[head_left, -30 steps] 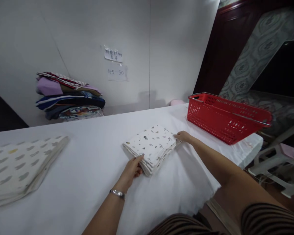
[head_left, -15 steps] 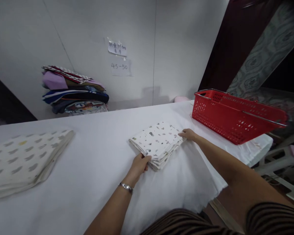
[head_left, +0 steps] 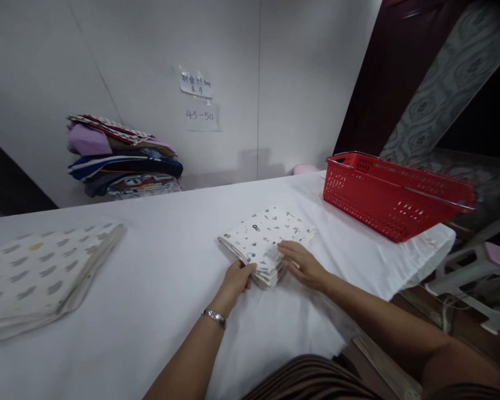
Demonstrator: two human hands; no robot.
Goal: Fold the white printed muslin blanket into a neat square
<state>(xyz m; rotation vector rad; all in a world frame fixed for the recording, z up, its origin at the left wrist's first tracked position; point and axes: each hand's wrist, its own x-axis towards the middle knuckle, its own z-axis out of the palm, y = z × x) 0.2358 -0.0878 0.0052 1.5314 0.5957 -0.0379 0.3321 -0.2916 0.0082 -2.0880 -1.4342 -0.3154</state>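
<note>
A folded white cloth (head_left: 270, 230) with small grey and black prints lies on the white-covered table, its layered edge facing me. My left hand (head_left: 237, 276) pinches its near left corner, thumb on top and fingers underneath. Over the near right edge is my right hand (head_left: 304, 265), fingers stretched out and touching the top of the cloth. A larger folded cloth (head_left: 41, 272) with grey leaf-like shapes and one yellow one rests at the far left, apart from both hands.
At the table's right end stands a red basket (head_left: 366, 197) with metal handles. A stack of folded fabrics (head_left: 125, 158) sits at the back left against the wall. Paper signs (head_left: 202, 116) hang on the wall. A white stool (head_left: 475, 283) stands beyond the table's right edge.
My right hand has let go of the cloth's far right corner and moved left and nearer, onto its near edge. My left hand keeps its grip at the same corner.
</note>
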